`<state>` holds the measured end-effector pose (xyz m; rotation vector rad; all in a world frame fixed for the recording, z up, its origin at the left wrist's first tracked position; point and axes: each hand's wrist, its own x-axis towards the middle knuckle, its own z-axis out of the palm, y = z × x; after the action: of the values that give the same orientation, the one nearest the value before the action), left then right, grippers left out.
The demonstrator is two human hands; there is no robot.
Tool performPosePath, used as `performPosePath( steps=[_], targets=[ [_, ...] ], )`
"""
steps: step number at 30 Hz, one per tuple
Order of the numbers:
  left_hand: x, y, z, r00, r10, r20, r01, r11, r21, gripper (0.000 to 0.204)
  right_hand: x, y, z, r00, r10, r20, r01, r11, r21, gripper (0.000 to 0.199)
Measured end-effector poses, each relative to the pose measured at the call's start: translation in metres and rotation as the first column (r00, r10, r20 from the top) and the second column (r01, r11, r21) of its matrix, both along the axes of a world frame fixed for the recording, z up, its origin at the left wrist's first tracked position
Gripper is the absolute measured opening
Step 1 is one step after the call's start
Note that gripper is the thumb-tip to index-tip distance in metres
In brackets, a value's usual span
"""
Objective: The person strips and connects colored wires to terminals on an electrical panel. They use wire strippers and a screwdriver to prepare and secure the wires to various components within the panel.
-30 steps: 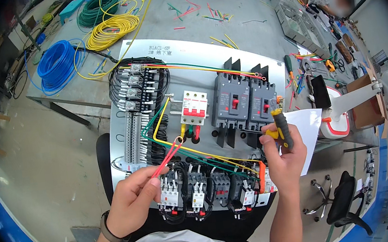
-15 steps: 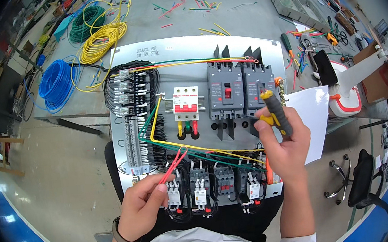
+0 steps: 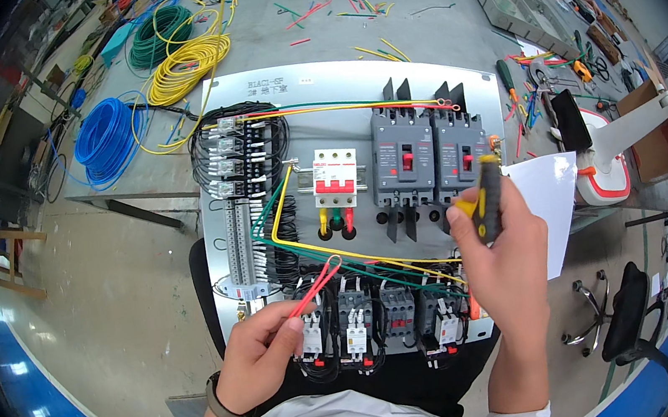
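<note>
We are pinching a short red insulated wire (image 3: 315, 285) between thumb and fingers of our left hand (image 3: 262, 355) at lower centre, over the row of black contactors (image 3: 382, 316), our right hand (image 3: 498, 248) closing around a yellow-and-black screwdriver (image 3: 486, 198) at centre right, just beside two grey moulded circuit breakers (image 3: 429, 158) on the grey metal mounting panel (image 3: 351, 80)

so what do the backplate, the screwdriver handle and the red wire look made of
The backplate looks like sheet metal, matt pale grey and flat. The screwdriver handle in the right hand seems moulded plastic or rubber, black and yellow. The red wire pinched by the left hand has smooth plastic-looking insulation.
</note>
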<state>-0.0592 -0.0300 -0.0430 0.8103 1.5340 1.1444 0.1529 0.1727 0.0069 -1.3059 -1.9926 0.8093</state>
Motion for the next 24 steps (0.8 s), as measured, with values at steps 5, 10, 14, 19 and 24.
performPosePath(
  steps=[5,10,14,19,24],
  targets=[
    [0.0,0.002,0.003,1.0,-0.019,-0.001,0.019,1.0,0.014,0.026,-0.013,0.007,0.003,0.995,-0.035,0.095,0.039,0.999,-0.036,0.026],
    [-0.003,-0.005,0.007,1.0,0.0,0.0,0.0,1.0,-0.006,0.024,-0.017,0.008,-0.01,1.0,0.0,-0.011,0.001,0.993,0.114,0.025],
    [-0.007,-0.01,0.006,1.0,0.022,-0.011,-0.022,1.0,0.013,0.024,-0.006,0.009,-0.017,0.995,0.014,-0.102,-0.007,0.998,0.07,0.022],
    [-0.009,-0.01,0.011,0.998,0.032,-0.047,-0.032,0.999,0.007,0.024,0.0,0.004,-0.033,0.985,0.105,-0.134,-0.086,0.986,0.14,0.022],
    [-0.009,0.005,0.025,0.987,0.008,-0.16,-0.007,1.0,0.009,0.019,0.004,0.004,-0.025,0.979,0.097,-0.181,-0.095,0.995,0.02,0.02]
  ],
)
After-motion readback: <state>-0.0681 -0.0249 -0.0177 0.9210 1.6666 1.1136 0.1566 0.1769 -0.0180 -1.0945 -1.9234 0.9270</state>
